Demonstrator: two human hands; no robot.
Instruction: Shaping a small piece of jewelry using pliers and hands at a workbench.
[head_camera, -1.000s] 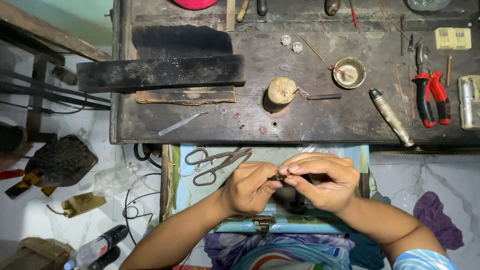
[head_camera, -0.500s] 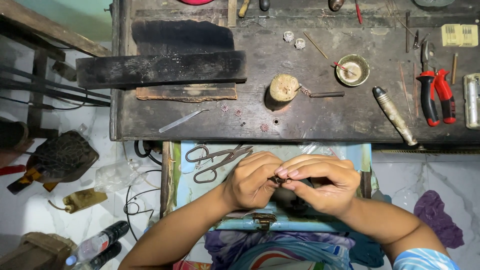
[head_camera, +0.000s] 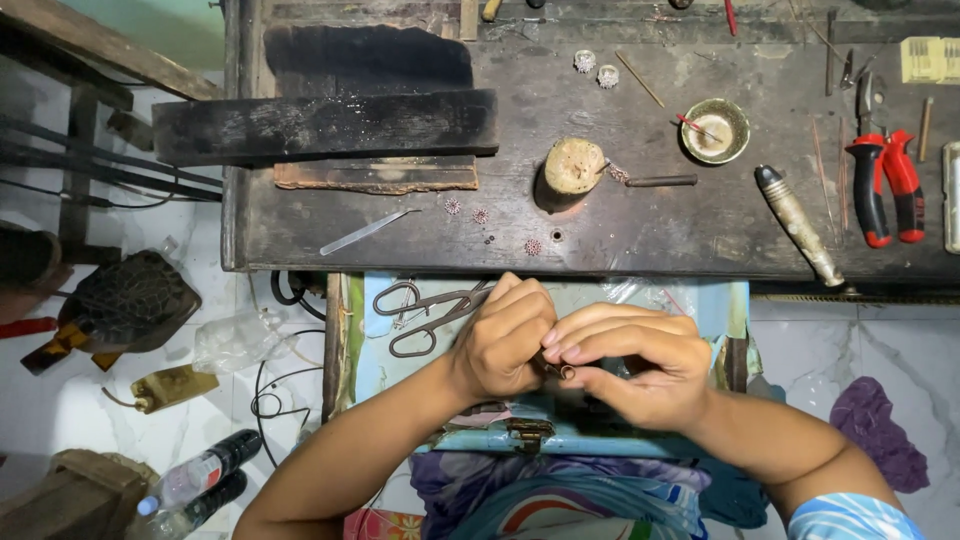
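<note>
My left hand (head_camera: 503, 339) and my right hand (head_camera: 635, 360) meet over a light blue box (head_camera: 600, 440) on my lap. Both pinch one small dark metal piece (head_camera: 560, 371) between their fingertips; most of it is hidden by the fingers. A pair of metal shears (head_camera: 425, 313) lies on the box just left of my left hand.
A dark wooden workbench (head_camera: 640, 230) spans the top, carrying a black block (head_camera: 325, 125), a round wooden stump (head_camera: 572, 168), a small brass bowl (head_camera: 714, 130), red-handled pliers (head_camera: 885, 185), a metal-tipped tool (head_camera: 797, 222) and tiny ornaments. Bottles (head_camera: 195, 480) and cables lie on the floor at left.
Both hands stay together over the box, with only slight finger shifts on the small piece. The view has tilted a little.
</note>
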